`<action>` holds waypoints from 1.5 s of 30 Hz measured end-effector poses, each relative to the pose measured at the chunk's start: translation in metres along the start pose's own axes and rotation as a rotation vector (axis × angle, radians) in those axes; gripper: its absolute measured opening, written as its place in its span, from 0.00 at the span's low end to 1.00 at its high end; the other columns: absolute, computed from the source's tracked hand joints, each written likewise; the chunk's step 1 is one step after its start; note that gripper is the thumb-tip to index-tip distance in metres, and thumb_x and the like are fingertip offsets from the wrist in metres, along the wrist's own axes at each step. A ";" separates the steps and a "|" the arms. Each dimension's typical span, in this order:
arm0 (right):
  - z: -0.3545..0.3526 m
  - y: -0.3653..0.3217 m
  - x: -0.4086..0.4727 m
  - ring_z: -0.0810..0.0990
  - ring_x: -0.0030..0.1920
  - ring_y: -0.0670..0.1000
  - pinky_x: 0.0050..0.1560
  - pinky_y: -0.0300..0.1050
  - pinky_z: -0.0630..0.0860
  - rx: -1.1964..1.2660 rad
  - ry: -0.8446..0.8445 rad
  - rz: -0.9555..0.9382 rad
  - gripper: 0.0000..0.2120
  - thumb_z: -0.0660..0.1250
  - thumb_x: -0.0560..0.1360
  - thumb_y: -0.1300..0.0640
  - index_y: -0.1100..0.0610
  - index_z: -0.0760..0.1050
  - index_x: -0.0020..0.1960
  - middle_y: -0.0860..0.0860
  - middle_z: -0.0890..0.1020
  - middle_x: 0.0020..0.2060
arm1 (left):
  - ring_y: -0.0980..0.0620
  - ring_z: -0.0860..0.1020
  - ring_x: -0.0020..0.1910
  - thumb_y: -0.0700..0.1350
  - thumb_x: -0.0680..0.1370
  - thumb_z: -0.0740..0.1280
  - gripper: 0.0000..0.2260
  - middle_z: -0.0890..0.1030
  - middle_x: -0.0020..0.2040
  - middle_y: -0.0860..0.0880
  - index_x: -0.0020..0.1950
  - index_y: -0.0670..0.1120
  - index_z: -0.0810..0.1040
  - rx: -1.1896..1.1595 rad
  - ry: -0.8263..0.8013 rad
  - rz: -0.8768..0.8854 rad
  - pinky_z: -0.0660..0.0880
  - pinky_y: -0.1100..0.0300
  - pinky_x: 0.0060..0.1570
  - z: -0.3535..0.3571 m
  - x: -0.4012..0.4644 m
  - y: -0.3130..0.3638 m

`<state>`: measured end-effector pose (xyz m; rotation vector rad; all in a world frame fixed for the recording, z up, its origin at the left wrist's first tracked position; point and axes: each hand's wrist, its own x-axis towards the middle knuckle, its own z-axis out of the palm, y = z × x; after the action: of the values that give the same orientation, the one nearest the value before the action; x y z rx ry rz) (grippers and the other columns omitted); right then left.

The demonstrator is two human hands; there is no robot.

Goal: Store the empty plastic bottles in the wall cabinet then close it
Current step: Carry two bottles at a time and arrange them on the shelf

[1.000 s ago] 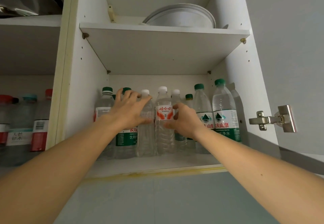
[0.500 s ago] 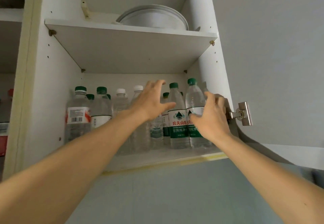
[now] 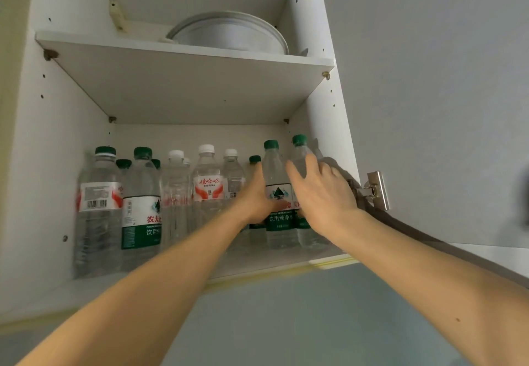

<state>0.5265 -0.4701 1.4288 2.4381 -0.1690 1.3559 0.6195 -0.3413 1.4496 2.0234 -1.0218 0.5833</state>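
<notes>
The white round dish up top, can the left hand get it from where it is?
Probably not straight away: the left hand is under the shelf, and the white round dish sits above it.

Dim, even light; soft arm shadow on the door (image 3: 429, 108); wide-angle bending at edges.

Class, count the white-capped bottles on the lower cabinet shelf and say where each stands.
3 clear white caps, mid-row: one left of the red-labelled bottle, one on it, one just right. A fourth may peek out behind the first; others may be hidden.
</notes>
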 end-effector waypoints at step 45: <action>0.048 0.003 -0.026 0.57 0.76 0.61 0.73 0.51 0.63 0.246 0.122 0.099 0.27 0.66 0.79 0.50 0.52 0.62 0.76 0.61 0.55 0.79 | 0.49 0.79 0.53 0.53 0.80 0.68 0.15 0.83 0.57 0.46 0.58 0.43 0.83 0.768 -0.047 -0.105 0.77 0.53 0.51 -0.114 0.076 0.031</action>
<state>0.5506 -0.4914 1.3842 2.5636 -0.0981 1.6510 0.6319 -0.2958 1.5823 2.7410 -0.7677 0.9801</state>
